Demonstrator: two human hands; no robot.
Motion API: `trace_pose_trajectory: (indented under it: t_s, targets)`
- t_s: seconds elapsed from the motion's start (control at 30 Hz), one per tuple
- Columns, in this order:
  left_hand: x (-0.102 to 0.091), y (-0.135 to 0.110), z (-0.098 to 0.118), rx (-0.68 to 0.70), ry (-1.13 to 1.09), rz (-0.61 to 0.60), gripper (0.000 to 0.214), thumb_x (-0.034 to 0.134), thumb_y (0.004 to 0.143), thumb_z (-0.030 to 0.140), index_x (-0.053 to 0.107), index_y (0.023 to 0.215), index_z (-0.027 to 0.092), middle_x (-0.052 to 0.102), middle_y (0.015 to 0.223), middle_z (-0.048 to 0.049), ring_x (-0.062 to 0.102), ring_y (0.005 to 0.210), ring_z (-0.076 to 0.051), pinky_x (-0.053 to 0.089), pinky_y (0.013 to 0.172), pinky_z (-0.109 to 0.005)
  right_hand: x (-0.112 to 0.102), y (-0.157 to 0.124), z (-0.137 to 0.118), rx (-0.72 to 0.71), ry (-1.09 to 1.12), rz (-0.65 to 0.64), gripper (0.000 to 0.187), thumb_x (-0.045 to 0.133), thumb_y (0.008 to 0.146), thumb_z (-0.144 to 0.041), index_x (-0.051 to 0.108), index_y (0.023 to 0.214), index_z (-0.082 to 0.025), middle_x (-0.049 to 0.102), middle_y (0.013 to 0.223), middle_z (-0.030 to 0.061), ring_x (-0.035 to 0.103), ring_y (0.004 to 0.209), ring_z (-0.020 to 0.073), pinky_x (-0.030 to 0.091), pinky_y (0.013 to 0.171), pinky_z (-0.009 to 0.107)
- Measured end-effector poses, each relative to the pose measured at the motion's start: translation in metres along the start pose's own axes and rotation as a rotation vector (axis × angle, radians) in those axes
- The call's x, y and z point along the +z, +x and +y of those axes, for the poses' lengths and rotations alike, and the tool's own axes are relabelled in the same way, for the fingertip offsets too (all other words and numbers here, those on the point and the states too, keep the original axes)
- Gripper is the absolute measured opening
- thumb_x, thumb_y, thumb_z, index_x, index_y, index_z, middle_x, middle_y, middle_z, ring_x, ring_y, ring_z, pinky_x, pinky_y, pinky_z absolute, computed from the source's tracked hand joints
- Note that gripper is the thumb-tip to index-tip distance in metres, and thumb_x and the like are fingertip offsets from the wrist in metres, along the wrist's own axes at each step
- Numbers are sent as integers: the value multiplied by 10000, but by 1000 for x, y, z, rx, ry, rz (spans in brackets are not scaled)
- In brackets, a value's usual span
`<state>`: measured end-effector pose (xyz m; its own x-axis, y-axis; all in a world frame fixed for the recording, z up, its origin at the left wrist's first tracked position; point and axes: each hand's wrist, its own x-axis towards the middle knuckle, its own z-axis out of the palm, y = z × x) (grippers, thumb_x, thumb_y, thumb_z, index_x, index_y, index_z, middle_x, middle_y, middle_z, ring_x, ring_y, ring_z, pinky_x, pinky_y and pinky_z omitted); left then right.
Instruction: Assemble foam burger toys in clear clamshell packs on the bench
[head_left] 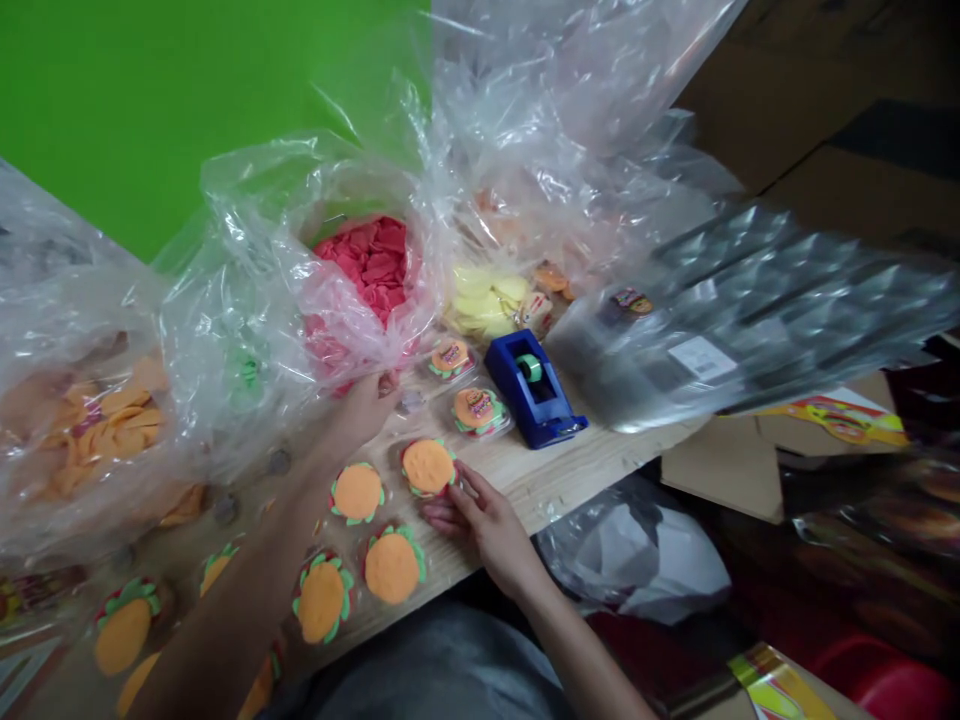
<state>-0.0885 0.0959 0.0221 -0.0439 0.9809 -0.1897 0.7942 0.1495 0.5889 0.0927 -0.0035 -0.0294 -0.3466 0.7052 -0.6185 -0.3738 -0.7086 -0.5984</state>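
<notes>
Gummy burgers with orange tops and green, ruffled edges lie in clear plastic trays on the wooden table. My right hand (484, 525) rests beside one gummy burger (428, 467), its fingers stretched out and touching the right edge of that tray. Further back, my left hand (371, 405) has its fingers drawn together near a small clear plastic piece (410, 402); what they hold, if anything, is too blurred to make out. Two labelled burger packs (451, 357) sit between my left hand and a blue tape dispenser (534, 390).
Behind are plastic bags with red pieces (371, 265), yellow pieces (487, 300) and orange pieces (120, 420). Stacked clear blister trays (720, 330) overhang the table's right side. Cardboard (724, 465) and a crumpled clear bag (637, 555) lie beyond the table edge (585, 490).
</notes>
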Motion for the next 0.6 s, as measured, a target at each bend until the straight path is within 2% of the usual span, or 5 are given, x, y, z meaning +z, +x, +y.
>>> trace_pose_trajectory:
  t_s: [0.1, 0.2, 0.3, 0.47, 0.6]
  targets:
    - [-10, -22, 18, 94, -301, -69, 94, 515, 815, 258, 471, 821, 175, 641, 1006, -47, 605, 979, -173, 482, 830, -296, 2, -13, -10, 6, 24, 14, 998, 763, 599, -495, 298, 1404, -131, 719, 717, 14, 702, 699, 197, 557, 696, 320]
    - [-16, -50, 37, 191, -541, -19, 234, 545, 812, 267, 482, 1024, 191, 577, 1210, -72, 542, 1128, -202, 456, 920, -351, 11, -26, -28, 10, 36, -1, 1027, 781, 605, -456, 264, 1423, -112, 724, 711, 18, 704, 677, 188, 561, 680, 306]
    - [-18, -73, 47, 309, -465, 81, 378, 484, 878, 264, 405, 1245, 223, 502, 1311, -74, 457, 1229, -202, 388, 1016, -388, 22, -40, -46, 17, 52, -64, 1038, 790, 607, -439, 250, 1428, -108, 724, 685, 20, 707, 673, 186, 564, 674, 294]
    - [-22, -99, 50, 609, -196, 150, 261, 462, 898, 185, 485, 1151, 246, 412, 1371, -66, 344, 1307, -217, 318, 1072, -429, 33, -57, -64, -4, 95, -156, 822, 780, 633, -430, 441, 1329, -154, 728, 701, 24, 708, 651, 178, 570, 653, 288]
    - [-28, -116, 48, 682, -43, 137, 327, 540, 848, 139, 473, 1148, 251, 313, 1413, -70, 285, 1328, -244, 333, 1063, -448, 35, -66, -69, 44, 156, -200, 644, 769, 657, -407, 547, 1219, -185, 733, 699, 28, 699, 584, 158, 564, 613, 270]
